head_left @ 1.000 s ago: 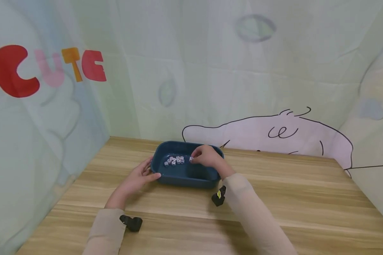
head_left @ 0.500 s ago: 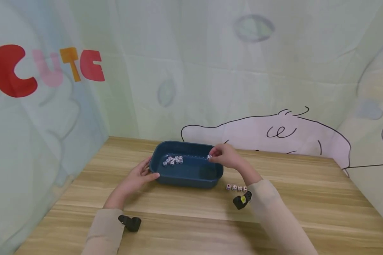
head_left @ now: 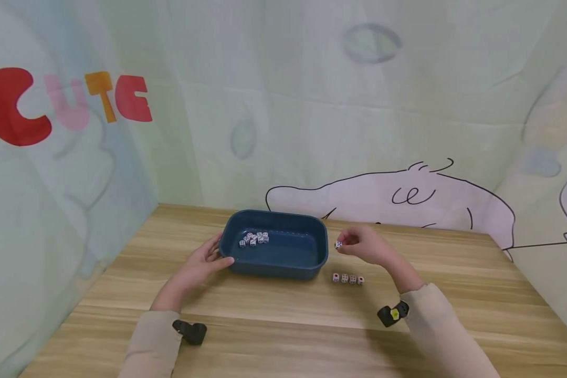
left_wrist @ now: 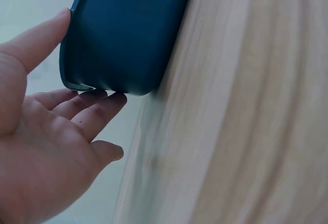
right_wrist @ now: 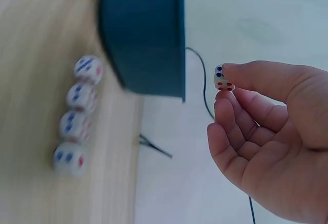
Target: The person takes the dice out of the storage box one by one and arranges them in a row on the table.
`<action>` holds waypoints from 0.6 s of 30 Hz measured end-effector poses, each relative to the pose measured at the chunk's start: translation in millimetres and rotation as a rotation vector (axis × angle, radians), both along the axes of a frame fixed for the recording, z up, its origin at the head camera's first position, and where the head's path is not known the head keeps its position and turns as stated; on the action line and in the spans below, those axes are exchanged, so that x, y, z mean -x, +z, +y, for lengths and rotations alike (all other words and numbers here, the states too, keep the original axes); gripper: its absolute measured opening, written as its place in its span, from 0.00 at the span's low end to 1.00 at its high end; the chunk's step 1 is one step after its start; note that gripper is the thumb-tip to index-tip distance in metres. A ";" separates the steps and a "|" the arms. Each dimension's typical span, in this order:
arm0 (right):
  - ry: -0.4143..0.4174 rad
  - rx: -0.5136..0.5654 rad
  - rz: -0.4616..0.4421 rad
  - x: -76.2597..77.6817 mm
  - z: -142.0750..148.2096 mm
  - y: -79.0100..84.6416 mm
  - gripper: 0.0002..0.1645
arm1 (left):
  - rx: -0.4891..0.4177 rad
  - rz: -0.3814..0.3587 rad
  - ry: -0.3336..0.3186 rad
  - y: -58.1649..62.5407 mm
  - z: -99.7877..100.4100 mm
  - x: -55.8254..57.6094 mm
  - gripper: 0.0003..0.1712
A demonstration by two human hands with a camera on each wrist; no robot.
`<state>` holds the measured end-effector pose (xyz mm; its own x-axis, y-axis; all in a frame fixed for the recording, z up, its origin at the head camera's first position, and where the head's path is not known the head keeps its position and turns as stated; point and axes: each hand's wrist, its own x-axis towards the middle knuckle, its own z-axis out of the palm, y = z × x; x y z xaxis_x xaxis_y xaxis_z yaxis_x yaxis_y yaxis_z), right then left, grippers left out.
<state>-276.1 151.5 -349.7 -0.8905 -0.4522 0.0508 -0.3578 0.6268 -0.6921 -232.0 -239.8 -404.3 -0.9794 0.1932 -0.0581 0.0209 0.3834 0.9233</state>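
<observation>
A dark blue rectangular tray (head_left: 288, 249) stands on the wooden table, a small cluster of white dice (head_left: 253, 240) in its left part. My left hand (head_left: 203, 268) rests against the tray's left end, fingers fairly straight; in the left wrist view the thumb touches the rim and the fingertips (left_wrist: 118, 100) meet the outer wall. Just right of the tray, my right hand (head_left: 370, 247) pinches one white die (right_wrist: 224, 78) between thumb and index finger above the table. Nearer me, several dice (head_left: 348, 279) lie in a short row on the table, right of the tray's front corner.
The wooden table (head_left: 264, 325) extends in front of the tray and to its right. A printed cloth backdrop (head_left: 293, 105) rises behind the table and along its sides. Each wrist carries a small black camera, such as the right wrist camera (head_left: 392, 314).
My right hand has lifted the die from inside the tray and carried it right, over the rim and out. The row of dice has come into view. My left hand stays on the tray.
</observation>
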 end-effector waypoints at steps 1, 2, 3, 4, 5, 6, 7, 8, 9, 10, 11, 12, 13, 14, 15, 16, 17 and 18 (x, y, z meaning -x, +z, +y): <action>-0.006 -0.010 0.000 -2.0 3.9 -0.8 0.05 | 0.000 0.001 -0.001 -0.2 -0.3 -0.1 0.48; -0.013 -0.020 -0.003 -3.9 7.7 -1.7 0.05 | 0.000 0.003 -0.003 -0.5 -0.6 -0.1 0.48; -0.015 -0.030 -0.004 -5.7 11.3 -2.8 0.05 | -0.002 0.006 -0.004 -0.8 -0.9 -0.1 0.48; -0.020 -0.040 -0.005 -7.5 15.0 -4.3 0.05 | -0.002 0.005 -0.004 -0.8 -1.0 -0.1 0.48; -0.029 -0.052 -0.005 -9.2 18.5 -5.8 0.05 | -0.004 0.007 -0.005 -0.9 -1.0 0.1 0.47; -0.035 -0.059 -0.004 -10.9 22.0 -7.2 0.05 | -0.003 0.007 -0.006 -0.9 -1.1 0.1 0.47; -0.040 -0.066 -0.001 -12.4 25.3 -8.8 0.05 | -0.003 0.007 -0.006 -0.8 -1.0 0.2 0.47; -0.044 -0.068 0.001 -13.8 28.5 -10.6 0.05 | -0.003 0.008 -0.006 -0.8 -1.0 0.2 0.47; -0.049 -0.073 0.005 -15.2 31.6 -12.4 0.05 | -0.006 0.006 -0.006 -0.6 -0.8 0.2 0.47; -0.056 -0.080 0.007 -16.5 34.5 -14.0 0.05 | -0.006 0.003 -0.006 -0.5 -0.6 0.1 0.47; -0.062 -0.085 0.009 -17.8 37.2 -15.5 0.05 | -0.005 0.002 -0.005 -0.4 -0.4 0.1 0.48; -0.069 -0.090 0.010 -19.0 39.6 -17.1 0.04 | -0.003 -0.002 -0.005 -0.2 -0.3 0.0 0.48; -0.074 -0.097 0.012 -20.1 41.8 -18.7 0.04 | -0.004 -0.004 -0.003 -0.1 -0.1 0.0 0.48; -0.077 -0.103 0.014 -21.1 43.9 -20.4 0.04 | -0.004 -0.006 -0.002 -0.1 0.0 -0.1 0.48; -0.078 -0.110 0.016 -22.3 45.7 -21.8 0.04 | -0.005 -0.009 -0.001 -0.1 0.1 -0.1 0.48; -0.081 -0.113 0.018 -23.3 47.4 -23.2 0.04 | -0.004 -0.010 -0.002 -0.1 0.0 0.0 0.48; -0.084 -0.113 0.020 -24.1 49.2 -24.9 0.03 | -0.006 -0.010 -0.002 -0.2 0.0 0.1 0.48; -0.088 -0.113 0.021 -25.0 50.8 -26.6 0.03 | -0.007 -0.011 -0.004 -0.3 0.0 0.2 0.48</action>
<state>-251.1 202.3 -376.3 -0.9263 -0.3761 0.0231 -0.3115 0.7300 -0.6083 -232.2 -239.8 -404.6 -0.9780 0.1977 -0.0674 0.0123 0.3767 0.9263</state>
